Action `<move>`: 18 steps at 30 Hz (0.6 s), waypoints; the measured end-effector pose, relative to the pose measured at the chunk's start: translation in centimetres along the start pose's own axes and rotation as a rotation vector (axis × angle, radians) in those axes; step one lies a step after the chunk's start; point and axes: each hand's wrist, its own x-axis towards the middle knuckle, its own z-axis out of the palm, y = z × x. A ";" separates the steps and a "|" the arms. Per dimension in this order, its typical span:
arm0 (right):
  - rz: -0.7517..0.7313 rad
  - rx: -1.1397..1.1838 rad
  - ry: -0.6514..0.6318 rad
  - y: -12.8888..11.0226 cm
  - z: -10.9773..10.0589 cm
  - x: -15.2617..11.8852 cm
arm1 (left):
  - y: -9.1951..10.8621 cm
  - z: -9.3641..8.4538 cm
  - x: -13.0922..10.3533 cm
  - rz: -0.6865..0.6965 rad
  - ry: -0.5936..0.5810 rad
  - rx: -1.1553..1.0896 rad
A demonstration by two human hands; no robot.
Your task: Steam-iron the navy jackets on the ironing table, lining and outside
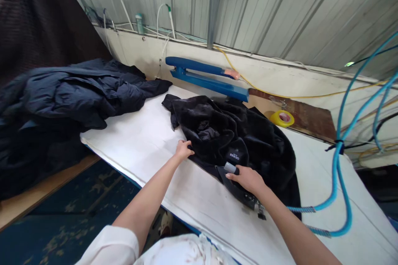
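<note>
A black furry garment (264,132) with a dark label patch lies bunched on the white-covered table (137,136). My left hand (184,150) pinches the garment's near edge, at its left side. Fingers of my right hand (248,179) are wrapped round the grey-topped handle of a black iron (238,192). The iron rests on the garment's near edge, just below the label, its tip toward my left hand. Blue hoses (334,174) run from the iron's rear to the right. The iron's soleplate is hidden.
Dark padded jackets (83,95) are heaped at the left. Behind the garment stands a blue sleeve board (208,78) against the wall. A yellow tape roll (282,118) lies at the back right, beside a brown board (311,118).
</note>
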 end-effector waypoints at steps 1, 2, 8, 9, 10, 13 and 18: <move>0.003 0.002 -0.003 -0.2 -0.1 0.1 | 0.2 -0.1 0.5 0.016 -0.014 0.009; 0.006 0.003 -0.003 -0.4 -0.1 0.2 | 0.4 -0.1 0.9 0.038 -0.032 0.027; 0.033 0.002 0.013 -1.6 0.2 0.4 | 1.9 0.9 2.7 0.149 -0.117 0.023; 0.042 0.000 0.016 -1.8 0.2 0.4 | 2.0 1.2 2.6 0.140 -0.128 0.007; 0.050 -0.001 0.020 -2.1 0.2 0.5 | 1.9 1.5 2.5 0.134 -0.136 -0.002; 0.060 0.010 0.013 -3.1 0.3 0.6 | 1.3 1.8 1.5 0.169 -0.119 0.029; 0.072 0.023 0.028 -5.0 0.5 0.7 | 0.1 0.9 0.4 0.176 -0.156 0.166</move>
